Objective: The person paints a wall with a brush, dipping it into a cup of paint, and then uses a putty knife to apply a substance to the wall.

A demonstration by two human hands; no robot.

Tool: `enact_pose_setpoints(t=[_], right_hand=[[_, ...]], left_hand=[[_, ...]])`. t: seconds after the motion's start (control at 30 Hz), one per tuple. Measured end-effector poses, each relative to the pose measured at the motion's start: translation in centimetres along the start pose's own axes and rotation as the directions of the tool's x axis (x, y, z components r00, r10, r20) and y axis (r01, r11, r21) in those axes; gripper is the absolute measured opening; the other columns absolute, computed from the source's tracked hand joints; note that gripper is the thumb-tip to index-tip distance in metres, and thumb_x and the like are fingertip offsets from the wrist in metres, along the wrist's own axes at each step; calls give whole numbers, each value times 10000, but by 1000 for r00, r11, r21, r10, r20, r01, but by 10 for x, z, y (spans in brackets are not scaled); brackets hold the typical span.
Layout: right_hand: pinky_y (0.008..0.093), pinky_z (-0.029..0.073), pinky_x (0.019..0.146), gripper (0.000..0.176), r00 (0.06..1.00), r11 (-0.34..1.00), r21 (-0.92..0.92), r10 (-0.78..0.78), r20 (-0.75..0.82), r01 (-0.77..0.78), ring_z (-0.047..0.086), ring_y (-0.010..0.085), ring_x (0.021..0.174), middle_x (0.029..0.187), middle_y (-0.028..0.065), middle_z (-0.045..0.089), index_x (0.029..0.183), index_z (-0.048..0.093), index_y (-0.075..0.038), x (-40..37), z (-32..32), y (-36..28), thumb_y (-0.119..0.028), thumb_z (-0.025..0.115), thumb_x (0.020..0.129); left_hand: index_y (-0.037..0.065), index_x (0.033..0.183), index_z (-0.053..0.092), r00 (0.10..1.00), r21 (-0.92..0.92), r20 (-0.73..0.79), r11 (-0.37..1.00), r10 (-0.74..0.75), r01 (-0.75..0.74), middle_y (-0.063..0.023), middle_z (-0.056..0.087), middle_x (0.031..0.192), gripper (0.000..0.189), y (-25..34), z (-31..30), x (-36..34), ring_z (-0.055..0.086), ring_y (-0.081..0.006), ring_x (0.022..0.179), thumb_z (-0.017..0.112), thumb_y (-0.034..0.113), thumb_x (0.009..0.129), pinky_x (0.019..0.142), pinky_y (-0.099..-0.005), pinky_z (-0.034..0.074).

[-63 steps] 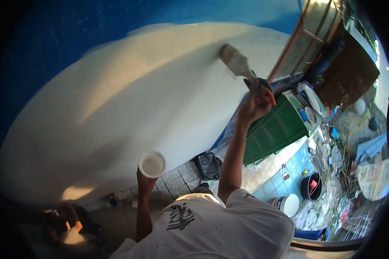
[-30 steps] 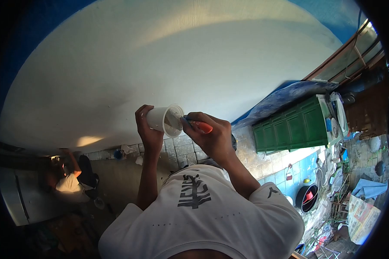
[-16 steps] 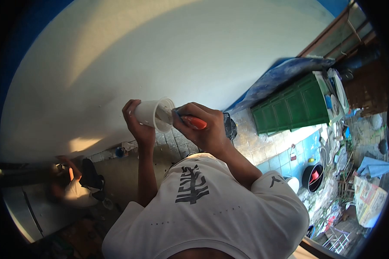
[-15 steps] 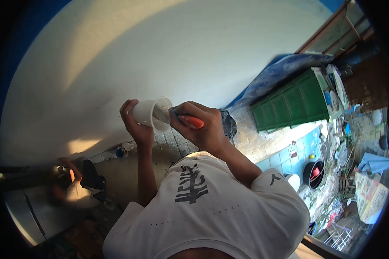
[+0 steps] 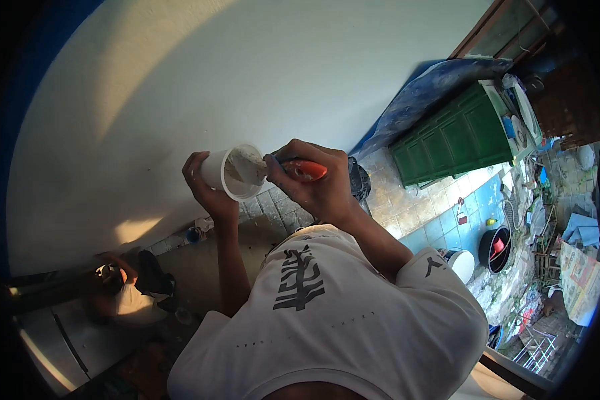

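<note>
A white plastic tub (image 5: 214, 171) is gripped in my left hand (image 5: 211, 203), its open mouth tilted toward the right. My right hand (image 5: 325, 189) is closed around the red handle of a putty knife (image 5: 308, 171). The knife's blade lies at the tub's mouth, and pale paste shows on it and inside the tub. My fingers hide the joint between handle and blade. Both hands are in front of a broad white wall (image 5: 247, 80).
At the lower left another person (image 5: 135, 300) is near the wall's foot. A green cabinet (image 5: 450, 137) stands at the right by a blue sheet (image 5: 407, 107). Beyond are a black basin (image 5: 489, 259), a white bucket (image 5: 460, 265) and scattered clutter. A dark bag (image 5: 360, 182) sits behind my right hand.
The putty knife has shifted slightly right and its blade shows more at the tub's mouth, with paste on it. My view has turned a little. Both grips are the same.
</note>
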State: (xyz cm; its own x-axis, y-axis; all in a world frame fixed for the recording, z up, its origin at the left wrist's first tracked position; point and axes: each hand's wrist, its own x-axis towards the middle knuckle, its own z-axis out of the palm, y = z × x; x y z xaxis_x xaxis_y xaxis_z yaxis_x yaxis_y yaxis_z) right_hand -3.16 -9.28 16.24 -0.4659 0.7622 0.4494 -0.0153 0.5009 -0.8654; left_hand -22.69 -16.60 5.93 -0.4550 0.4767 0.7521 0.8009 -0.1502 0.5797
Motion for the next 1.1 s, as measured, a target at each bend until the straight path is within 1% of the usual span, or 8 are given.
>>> enact_pose_setpoints(t=[0.17,0.4,0.6,0.77,0.97,1.0,1.07,1.1], right_hand=[[243,532,586,114,998,995,-72,-68,-6,67,676,105,627,757,74,722,867,699,-20,-4,1,-1,-83,793,880],[247,531,582,111,997,993,-92,-69,25,71,682,110,628,759,71,723,873,700,-21,-7,0,-2,-81,793,878],[250,529,583,105,999,998,-56,-39,29,40,695,124,635,768,82,726,868,701,-16,-6,-1,-5,-75,787,879],[258,536,610,82,995,993,-105,-50,86,59,698,137,648,789,94,729,886,703,-6,-8,0,-4,-55,770,889],[260,558,631,96,993,995,-89,-27,119,38,722,137,692,793,91,730,896,698,11,-5,-2,-6,-54,769,899],[260,558,631,96,992,995,-89,-30,121,41,722,137,692,793,91,730,896,698,11,-5,-3,-3,-54,769,899],[293,542,600,118,989,988,106,103,106,-114,727,174,669,771,99,717,908,663,17,-6,-4,2,-71,741,914],[293,542,600,118,989,989,105,95,110,-107,727,174,669,771,99,717,908,663,17,-5,-6,1,-71,741,914]], left_hand=[[69,1276,549,1000,11,-6,1000,3,-3,-130,543,1261,686,0,2,-3,556,-320,1203,885,21,679,992,-455,486],[69,1272,557,1000,23,-22,1000,-13,14,-133,543,1263,678,6,0,-7,562,-319,1195,875,-8,678,980,-445,500],[71,1274,557,999,30,-36,999,-16,17,-135,537,1263,663,5,-1,-11,564,-319,1186,860,-27,692,974,-439,509],[68,1271,554,999,43,-47,999,-6,8,-136,536,1259,646,6,-1,-12,564,-319,1183,849,-37,705,963,-438,518],[68,1272,547,999,32,-40,999,-28,29,-134,536,1260,669,0,0,-17,562,-317,1187,861,-22,688,976,-449,511],[64,1282,542,999,-6,-35,999,-33,33,-128,537,1261,685,-4,1,-19,560,-314,1193,858,-29,680,989,-444,502],[59,1291,538,999,-43,-40,999,-34,32,-123,537,1263,701,-13,3,-25,558,-311,1198,855,-36,672,1001,-438,493],[50,1298,534,995,-72,-39,994,-89,86,-120,541,1265,703,-17,5,-30,560,-303,1202,846,-45,675,1013,-427,484]])
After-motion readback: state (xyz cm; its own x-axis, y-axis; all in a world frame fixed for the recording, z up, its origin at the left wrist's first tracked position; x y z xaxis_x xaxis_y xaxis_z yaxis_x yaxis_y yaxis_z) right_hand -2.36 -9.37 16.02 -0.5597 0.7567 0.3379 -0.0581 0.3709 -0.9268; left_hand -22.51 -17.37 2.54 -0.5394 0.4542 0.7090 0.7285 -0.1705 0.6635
